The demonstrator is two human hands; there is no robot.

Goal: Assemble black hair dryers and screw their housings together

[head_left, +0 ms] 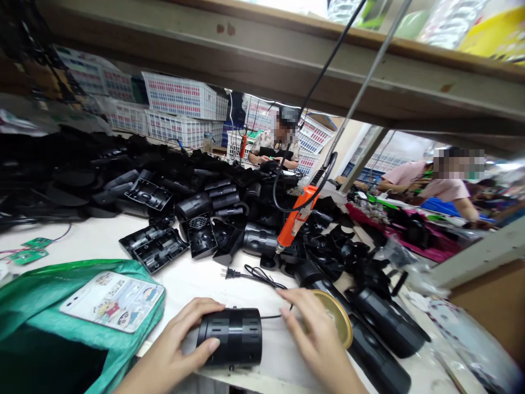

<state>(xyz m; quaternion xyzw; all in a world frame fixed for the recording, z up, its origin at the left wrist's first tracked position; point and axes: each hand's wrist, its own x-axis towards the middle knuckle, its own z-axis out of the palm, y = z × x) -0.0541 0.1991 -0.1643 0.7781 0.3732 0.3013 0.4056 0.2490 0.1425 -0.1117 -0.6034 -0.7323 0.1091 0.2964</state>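
Black housing (238,338): my left hand (184,339) is clasping it, right hand (315,327) is curving by cord (269,317), can't tell if pinching; tugging could roll it loose.

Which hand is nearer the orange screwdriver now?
Right. The right hand is below the orange screwdriver in the picture; the left hand is farther off, below and left, on the black cylinder.

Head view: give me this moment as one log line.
left hand: gripping black housing | right hand: at black cord | orange driver: tilted, unheld
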